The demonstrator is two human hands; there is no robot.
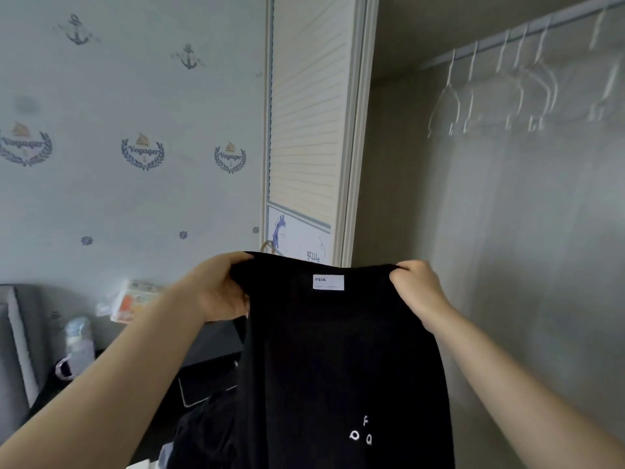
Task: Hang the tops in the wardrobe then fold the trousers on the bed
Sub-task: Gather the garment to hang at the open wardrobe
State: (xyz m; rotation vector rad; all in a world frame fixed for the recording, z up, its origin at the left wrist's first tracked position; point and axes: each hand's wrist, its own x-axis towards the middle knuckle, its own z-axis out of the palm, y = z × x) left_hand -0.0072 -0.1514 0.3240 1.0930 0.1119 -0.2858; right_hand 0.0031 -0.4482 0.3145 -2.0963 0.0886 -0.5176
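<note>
A black top (331, 360), labelled "FPA" (328, 282), hung before the open wardrobe (507, 198), its collar pinched by curled fingers of the left hand (220, 287) and right hand (417, 284); "Voyager" wallpaper (143, 152) lay far left.

The black top (338, 350) is matt, soft-looking cloth with a white woven label (328, 282) at the neck. The hangers (490, 93) look like pale smooth plastic (too blurry to be sure). The wardrobe door (307, 113) has a ribbed, slatted cream finish, and the wallpaper (135, 113) is matt printed paper.
</note>
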